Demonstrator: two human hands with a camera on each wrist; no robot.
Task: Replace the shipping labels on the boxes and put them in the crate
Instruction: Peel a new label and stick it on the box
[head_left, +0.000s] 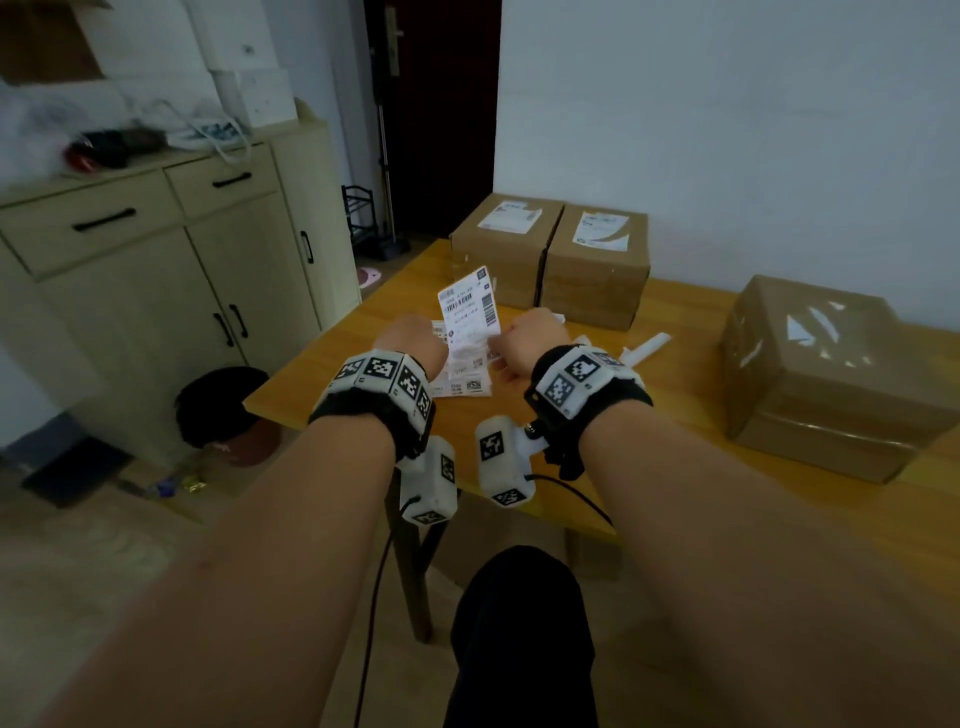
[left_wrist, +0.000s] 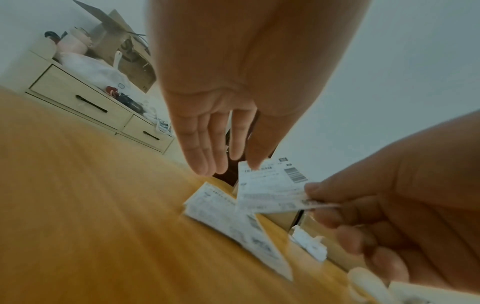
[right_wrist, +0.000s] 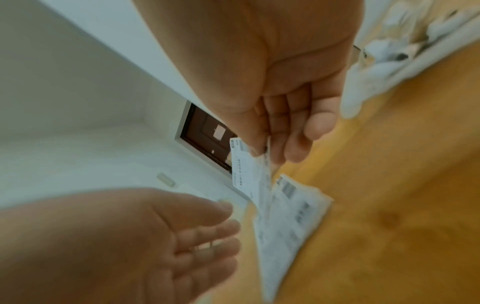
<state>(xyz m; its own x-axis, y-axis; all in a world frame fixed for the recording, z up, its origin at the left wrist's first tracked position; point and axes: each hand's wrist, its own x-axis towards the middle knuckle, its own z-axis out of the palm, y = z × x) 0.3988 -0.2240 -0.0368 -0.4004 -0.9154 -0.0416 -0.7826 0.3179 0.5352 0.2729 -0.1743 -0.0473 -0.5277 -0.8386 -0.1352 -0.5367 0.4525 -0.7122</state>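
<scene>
My right hand (head_left: 527, 335) pinches the lower edge of a white shipping label (head_left: 470, 306) and holds it upright above the wooden table (head_left: 519, 436). In the left wrist view the right hand's fingertips (left_wrist: 311, 200) close on the label (left_wrist: 270, 185). My left hand (head_left: 413, 338) is beside it with straight fingers (left_wrist: 205, 154), the thumb tip at the label's upper corner. A stack of labels (head_left: 462, 376) lies flat under both hands. Two brown boxes (head_left: 504, 244) (head_left: 597, 265) with labels on top stand at the back. A third box (head_left: 831, 374) stands at the right.
Crumpled white paper scraps (head_left: 644, 348) lie right of my right hand. A beige cabinet (head_left: 156, 249) stands to the left and a dark bin (head_left: 223, 405) sits on the floor by the table's left corner. A white wall runs behind the boxes.
</scene>
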